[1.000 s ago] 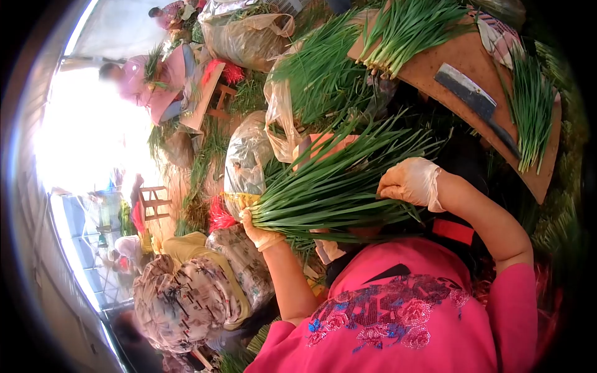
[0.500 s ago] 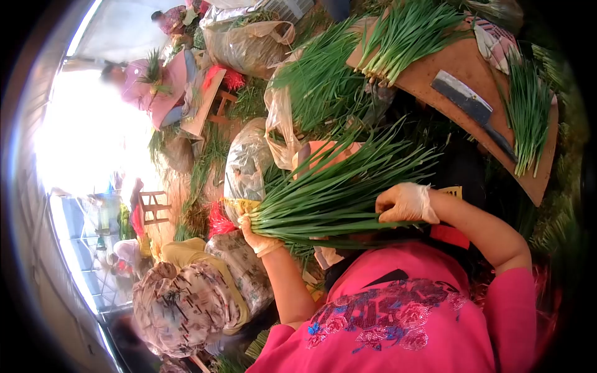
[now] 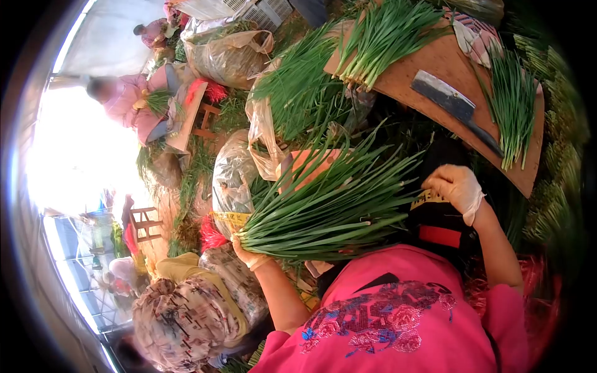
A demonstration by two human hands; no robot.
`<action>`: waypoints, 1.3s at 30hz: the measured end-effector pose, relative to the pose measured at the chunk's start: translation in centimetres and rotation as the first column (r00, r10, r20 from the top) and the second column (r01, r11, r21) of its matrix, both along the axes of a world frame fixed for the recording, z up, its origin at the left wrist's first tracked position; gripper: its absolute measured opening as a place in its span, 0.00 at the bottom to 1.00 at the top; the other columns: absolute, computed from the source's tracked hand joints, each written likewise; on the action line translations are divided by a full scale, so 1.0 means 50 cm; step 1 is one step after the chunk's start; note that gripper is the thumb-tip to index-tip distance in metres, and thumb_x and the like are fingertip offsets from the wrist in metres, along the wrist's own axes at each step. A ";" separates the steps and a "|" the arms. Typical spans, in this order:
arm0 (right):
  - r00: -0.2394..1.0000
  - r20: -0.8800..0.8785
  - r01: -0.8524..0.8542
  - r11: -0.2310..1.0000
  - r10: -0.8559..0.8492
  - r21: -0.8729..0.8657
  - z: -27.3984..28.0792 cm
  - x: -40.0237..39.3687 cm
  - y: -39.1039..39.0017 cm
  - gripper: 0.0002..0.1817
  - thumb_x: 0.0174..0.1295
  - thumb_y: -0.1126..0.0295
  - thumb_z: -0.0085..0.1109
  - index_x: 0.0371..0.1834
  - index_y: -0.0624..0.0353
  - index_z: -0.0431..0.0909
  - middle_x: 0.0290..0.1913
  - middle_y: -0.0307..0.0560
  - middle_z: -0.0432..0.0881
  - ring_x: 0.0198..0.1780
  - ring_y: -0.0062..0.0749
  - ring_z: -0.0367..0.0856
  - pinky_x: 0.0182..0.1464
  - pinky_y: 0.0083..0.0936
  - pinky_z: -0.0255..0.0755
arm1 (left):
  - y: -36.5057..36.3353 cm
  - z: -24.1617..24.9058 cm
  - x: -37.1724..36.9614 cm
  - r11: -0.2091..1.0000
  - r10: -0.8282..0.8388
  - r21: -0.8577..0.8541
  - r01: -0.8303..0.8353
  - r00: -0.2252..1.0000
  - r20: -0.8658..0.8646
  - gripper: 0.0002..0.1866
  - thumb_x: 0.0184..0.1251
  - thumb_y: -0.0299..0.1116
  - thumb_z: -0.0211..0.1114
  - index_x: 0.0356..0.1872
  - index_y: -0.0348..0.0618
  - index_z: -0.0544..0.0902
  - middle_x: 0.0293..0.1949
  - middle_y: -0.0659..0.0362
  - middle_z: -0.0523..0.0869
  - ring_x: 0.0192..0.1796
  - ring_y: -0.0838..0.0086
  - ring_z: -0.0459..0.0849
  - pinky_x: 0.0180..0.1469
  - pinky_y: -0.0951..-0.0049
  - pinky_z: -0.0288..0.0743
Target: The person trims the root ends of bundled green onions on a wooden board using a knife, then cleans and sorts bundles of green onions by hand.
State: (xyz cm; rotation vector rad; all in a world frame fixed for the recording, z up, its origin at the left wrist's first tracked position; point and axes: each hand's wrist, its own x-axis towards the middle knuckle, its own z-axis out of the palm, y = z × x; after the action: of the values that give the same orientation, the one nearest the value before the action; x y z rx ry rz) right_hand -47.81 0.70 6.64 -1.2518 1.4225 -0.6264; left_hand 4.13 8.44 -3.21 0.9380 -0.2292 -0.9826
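Observation:
My left hand (image 3: 250,253), in a thin pale glove, is closed around the pale stem ends of a big bunch of green leafy stalks (image 3: 329,217). The long leaves fan out to the right across my lap. Past the leaf tips, my right hand (image 3: 453,186), also gloved, is raised with its fingers bent and drawn together; whatever is between them is too small to tell. A yellow band with lettering (image 3: 429,198) shows just below that hand.
A brown board (image 3: 404,78) at upper right bears a cleaver (image 3: 457,107) and stalk bundles (image 3: 513,112). Plastic bags (image 3: 233,59) and loose greens (image 3: 298,93) lie beyond. One person in patterned headwear (image 3: 180,317) is close at lower left; another in pink (image 3: 127,102) sits farther off.
My right hand has come off the leaves and moved up and to the right. The bunch has shifted slightly left and down with my left hand. The view has shifted a little.

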 end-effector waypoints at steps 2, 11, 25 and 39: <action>0.999 -0.043 -0.023 0.987 0.016 -0.161 0.004 0.002 -0.012 0.10 0.57 0.69 0.61 0.38 0.64 0.84 0.32 0.48 0.83 0.33 0.31 0.81 0.40 0.25 0.75 | -0.001 0.002 0.000 1.000 -0.012 0.003 0.012 1.000 0.016 0.37 0.58 0.56 0.59 0.63 0.39 0.72 0.58 0.43 0.78 0.57 0.47 0.78 0.60 0.43 0.72; 0.916 -0.159 -0.392 0.906 0.368 -0.160 -0.021 0.080 -0.029 0.19 0.55 0.67 0.66 0.51 0.58 0.80 0.39 0.49 0.82 0.40 0.39 0.82 0.44 0.30 0.76 | -0.001 0.043 -0.021 0.994 -0.057 -0.094 0.055 0.998 -0.018 0.32 0.58 0.46 0.63 0.65 0.53 0.70 0.55 0.45 0.78 0.53 0.48 0.80 0.52 0.44 0.78; 0.894 0.146 -0.374 0.885 0.424 -0.277 0.030 0.034 -0.053 0.14 0.62 0.62 0.56 0.36 0.62 0.85 0.40 0.44 0.86 0.32 0.21 0.82 0.36 0.20 0.74 | -0.005 0.055 -0.030 0.989 -0.088 -0.110 0.100 0.989 0.116 0.32 0.60 0.49 0.60 0.66 0.52 0.70 0.57 0.45 0.79 0.56 0.47 0.79 0.57 0.41 0.74; 0.727 0.296 -0.672 0.730 0.620 0.121 0.000 0.180 -0.010 0.11 0.59 0.64 0.63 0.36 0.62 0.85 0.32 0.42 0.85 0.35 0.23 0.81 0.40 0.21 0.75 | -0.022 0.070 -0.033 0.975 -0.127 -0.162 0.154 0.978 0.165 0.32 0.60 0.49 0.62 0.66 0.54 0.71 0.56 0.46 0.79 0.54 0.49 0.79 0.57 0.43 0.75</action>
State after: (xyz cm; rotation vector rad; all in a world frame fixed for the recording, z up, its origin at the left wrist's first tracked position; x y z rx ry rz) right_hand -38.80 0.21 6.66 -1.3364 0.7355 -0.1098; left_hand 2.50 7.35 0.27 0.8461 -0.5101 -1.0034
